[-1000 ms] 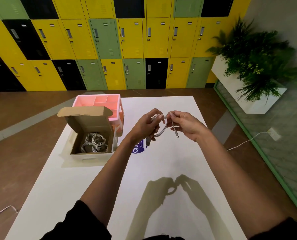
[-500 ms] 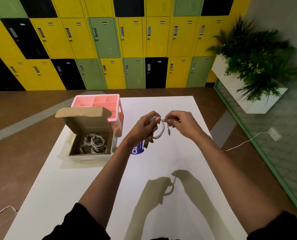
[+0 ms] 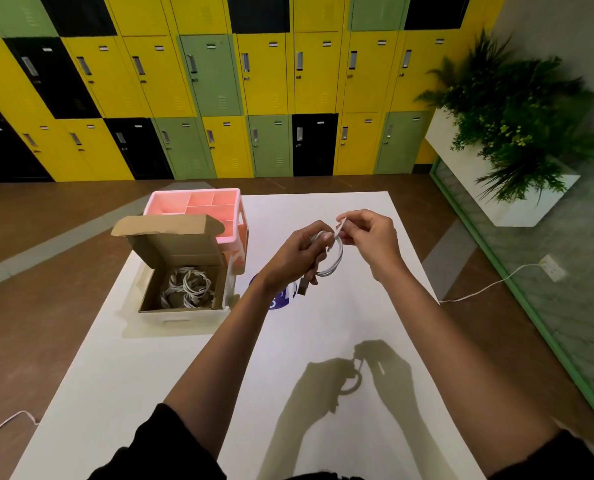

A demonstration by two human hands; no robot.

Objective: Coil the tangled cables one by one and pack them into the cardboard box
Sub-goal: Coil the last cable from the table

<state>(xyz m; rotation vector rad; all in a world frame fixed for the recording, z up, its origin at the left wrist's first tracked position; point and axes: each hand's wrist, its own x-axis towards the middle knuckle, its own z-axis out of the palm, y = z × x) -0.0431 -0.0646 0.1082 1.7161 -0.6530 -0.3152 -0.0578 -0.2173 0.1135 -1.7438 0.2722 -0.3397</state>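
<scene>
The right hand (image 3: pixel 370 237) has lifted the loose end it pinches above the thin white coiled cable (image 3: pixel 333 258) gripped by the left hand (image 3: pixel 300 254).

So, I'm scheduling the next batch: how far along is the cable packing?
Done: several coiled white cables lie in the open cardboard box. In hand: the left hand holds a white cable coil, and the right hand pinches its free end. Left: finish that coil and box it. No other tangled cables show.

Left hand (image 3: pixel 299 253) grips cable (image 3: pixel 339 256) coil; right hand (image 3: pixel 371 237) pinches its end; forearms extended.
</scene>
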